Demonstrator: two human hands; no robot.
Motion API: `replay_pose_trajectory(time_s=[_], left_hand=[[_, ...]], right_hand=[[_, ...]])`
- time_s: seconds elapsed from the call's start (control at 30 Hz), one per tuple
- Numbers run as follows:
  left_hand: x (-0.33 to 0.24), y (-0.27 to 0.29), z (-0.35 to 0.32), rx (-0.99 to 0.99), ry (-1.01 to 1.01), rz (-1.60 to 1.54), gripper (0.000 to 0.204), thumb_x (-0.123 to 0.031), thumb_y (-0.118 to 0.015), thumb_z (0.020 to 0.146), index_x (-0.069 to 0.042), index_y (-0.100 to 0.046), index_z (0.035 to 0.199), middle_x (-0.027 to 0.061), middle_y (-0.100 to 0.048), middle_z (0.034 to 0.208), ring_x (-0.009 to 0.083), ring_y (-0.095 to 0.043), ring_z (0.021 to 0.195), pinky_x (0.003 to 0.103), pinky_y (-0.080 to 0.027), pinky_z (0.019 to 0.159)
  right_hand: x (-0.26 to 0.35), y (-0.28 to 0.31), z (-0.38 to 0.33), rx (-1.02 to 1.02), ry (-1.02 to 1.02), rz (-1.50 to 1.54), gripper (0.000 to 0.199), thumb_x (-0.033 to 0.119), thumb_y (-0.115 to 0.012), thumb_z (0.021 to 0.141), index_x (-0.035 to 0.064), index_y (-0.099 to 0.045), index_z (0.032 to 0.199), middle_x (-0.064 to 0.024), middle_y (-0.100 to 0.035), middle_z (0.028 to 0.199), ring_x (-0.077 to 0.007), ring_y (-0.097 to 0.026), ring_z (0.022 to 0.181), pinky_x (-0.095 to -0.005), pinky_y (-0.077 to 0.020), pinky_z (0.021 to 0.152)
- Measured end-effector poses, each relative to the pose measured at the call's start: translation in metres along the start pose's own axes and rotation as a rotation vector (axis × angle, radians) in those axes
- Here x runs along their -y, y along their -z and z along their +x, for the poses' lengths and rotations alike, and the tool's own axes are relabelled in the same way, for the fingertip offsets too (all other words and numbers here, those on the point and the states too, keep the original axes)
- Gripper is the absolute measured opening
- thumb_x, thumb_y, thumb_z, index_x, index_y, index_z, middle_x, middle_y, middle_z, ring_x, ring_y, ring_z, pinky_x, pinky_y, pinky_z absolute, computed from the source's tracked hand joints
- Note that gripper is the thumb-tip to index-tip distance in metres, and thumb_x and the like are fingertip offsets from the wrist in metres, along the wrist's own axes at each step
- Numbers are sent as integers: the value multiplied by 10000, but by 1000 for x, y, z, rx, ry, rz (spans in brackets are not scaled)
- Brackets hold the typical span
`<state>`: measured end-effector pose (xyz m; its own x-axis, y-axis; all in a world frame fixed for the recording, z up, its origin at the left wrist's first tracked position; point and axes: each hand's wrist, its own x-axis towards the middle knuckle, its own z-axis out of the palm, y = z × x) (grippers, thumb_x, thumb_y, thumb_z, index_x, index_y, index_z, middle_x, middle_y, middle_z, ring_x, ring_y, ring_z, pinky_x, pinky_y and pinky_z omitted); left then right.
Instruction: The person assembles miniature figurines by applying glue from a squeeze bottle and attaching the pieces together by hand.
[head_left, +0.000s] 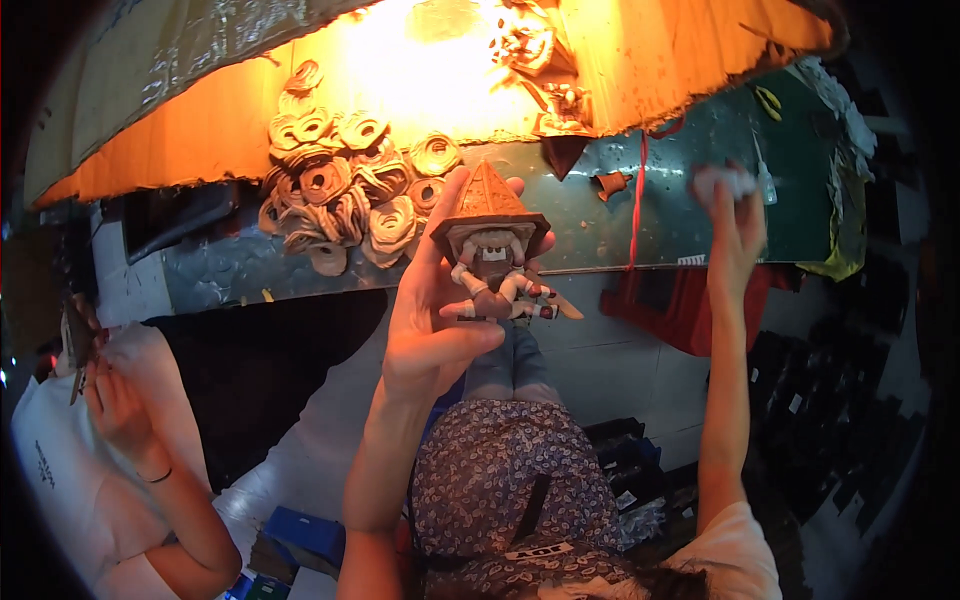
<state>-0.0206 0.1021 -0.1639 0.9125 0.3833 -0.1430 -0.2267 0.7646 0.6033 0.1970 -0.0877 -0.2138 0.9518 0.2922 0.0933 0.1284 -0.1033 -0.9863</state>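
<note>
My left hand [420, 325] is closed around a small figurine [493, 225], held upright above the table's near edge. The figurine has a brown pointed, roof-like top and pale and reddish parts below; its back is hidden by my fingers. Out to the right, my right hand [738, 235] grips a white wad [724, 184] that looks like cloth or tissue, slightly blurred. A thin tool with a pale handle [768, 188] lies just right of that hand. Between my hands, a small brown bell-shaped piece [611, 184] rests on the green tabletop [590, 245].
Several stacked ring-shaped pieces [325, 180] lie left of the figurine. A cardboard shade [680, 70] hangs over the table around a bright light. More figurine pieces [565, 105] stand beneath it. A red stool [670, 315] is below the edge. Another person's hand [120, 405] works at far left.
</note>
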Motion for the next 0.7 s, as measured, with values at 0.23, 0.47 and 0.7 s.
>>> replay_pose_trajectory(time_s=[0.23,0.47,0.7], left_hand=[[-12,5,6,21,-49,-86,999,122,-518,579,-86,-76,1451,203,-260,1428,383,-426,1217,428,-427,949],[-18,-2,6,35,-102,-106,986,130,-500,582,-92,-86,1450,191,-252,1433,392,-404,1235,462,-387,999],[-15,-5,6,47,-94,-168,964,98,-516,607,-87,-85,1449,205,-237,1434,410,-380,1248,470,-351,1024]], right_hand=[[100,-24,-110,657,-231,153,409,15,-648,796,-62,-493,1167,-175,-635,961,-187,-616,889,-293,-493,785],[103,-35,-110,722,-29,120,430,98,-721,757,-84,-525,1094,-141,-626,820,-156,-582,713,-253,-456,614],[107,-42,-103,620,179,-81,517,423,-653,806,-73,-573,928,-93,-600,672,-115,-536,566,-216,-380,493]])
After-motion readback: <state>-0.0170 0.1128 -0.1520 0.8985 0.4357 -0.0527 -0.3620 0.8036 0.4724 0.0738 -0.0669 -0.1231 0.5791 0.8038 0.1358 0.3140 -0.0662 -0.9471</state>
